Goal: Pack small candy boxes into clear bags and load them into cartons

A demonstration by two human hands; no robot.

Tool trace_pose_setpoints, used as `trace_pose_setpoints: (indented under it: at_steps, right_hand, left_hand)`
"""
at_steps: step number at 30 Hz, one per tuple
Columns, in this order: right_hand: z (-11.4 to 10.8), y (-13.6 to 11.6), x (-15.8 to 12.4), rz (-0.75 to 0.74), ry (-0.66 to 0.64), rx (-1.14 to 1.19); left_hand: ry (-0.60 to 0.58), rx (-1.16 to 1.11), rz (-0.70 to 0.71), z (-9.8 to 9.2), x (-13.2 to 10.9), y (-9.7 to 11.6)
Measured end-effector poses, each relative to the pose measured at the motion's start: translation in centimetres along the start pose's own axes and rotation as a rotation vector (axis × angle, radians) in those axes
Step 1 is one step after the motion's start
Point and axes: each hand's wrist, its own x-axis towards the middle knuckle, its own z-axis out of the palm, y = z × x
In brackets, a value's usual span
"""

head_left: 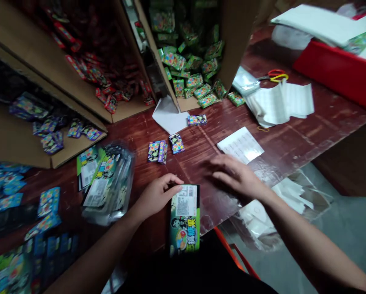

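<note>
My left hand point(156, 195) is closed on the top left edge of a green printed packet point(185, 218) with a white barcode label, which lies at the near edge of the dark red table point(293, 139). My right hand point(234, 176) hovers flat over the table to the right of the packet, fingers stretched out, blurred by motion, holding nothing I can see. It is near a clear plastic sheet point(262, 179) and a white label sheet point(240, 144).
Three small candy packets point(166, 149) lie loose mid-table. A pile of bagged green packets point(107, 181) sits at left. Open cardboard boxes hold red point(103, 81), green point(191, 69), purple point(51, 130) packets. Blue packets point(45, 208), white paper sheets point(280, 102), scissors point(274, 75) and a red box point(338, 69) surround.
</note>
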Motion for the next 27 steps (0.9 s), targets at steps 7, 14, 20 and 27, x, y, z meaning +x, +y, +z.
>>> trace_pose_setpoints:
  at_steps: [7, 14, 20, 27]
  right_hand:
    - [-11.9, 8.0, 5.5, 0.143, -0.194, -0.505]
    - [-7.6, 4.1, 5.9, 0.068, -0.265, -0.248]
    - [-6.3, 1.8, 1.7, 0.234, -0.006, 0.304]
    - [-3.9, 2.1, -0.3, 0.371, 0.263, 0.445]
  left_hand:
    - [0.190, 0.532, 0.344, 1.2, 2.2, 2.0]
    - [0.296, 0.235, 0.404, 3.2, 8.3, 6.6]
    - [0.072, -0.152, 0.266, 3.2, 10.4, 6.4]
    - [0.077, -0.378, 0.177, 4.2, 11.1, 5.7]
